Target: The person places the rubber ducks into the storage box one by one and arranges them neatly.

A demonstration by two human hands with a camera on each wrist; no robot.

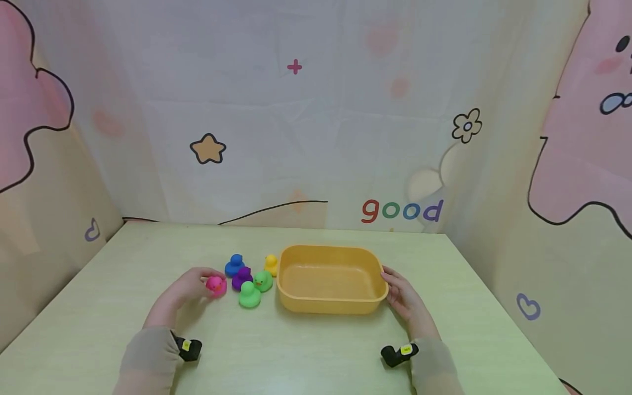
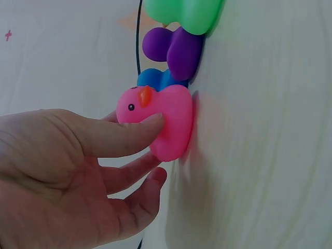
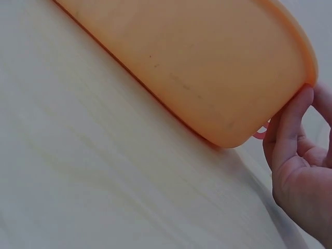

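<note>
Sleeves [image 1: 150, 354] lie nearest. Left fingers [image 2: 122, 139] pinch a pink duck [image 2: 179, 116]; right fingers [image 3: 289, 136] touch the yellow tub [image 1: 328, 306] (grip unclear).

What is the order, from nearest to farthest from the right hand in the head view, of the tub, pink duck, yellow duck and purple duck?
1. Tub: touching the right hand.
2. Yellow duck: at the tub's left end.
3. Purple duck: farther left.
4. Pink duck: leftmost, in the left hand.

We find a tabletop booth [image 1: 54, 236]: a pale table [image 1: 296, 351] walled on three sides by creased backdrop [image 1: 257, 82], printed with star [image 1: 208, 148], flower [image 1: 461, 130] and "good" [image 1: 391, 210]. The wider premises we cannot determine.
</note>
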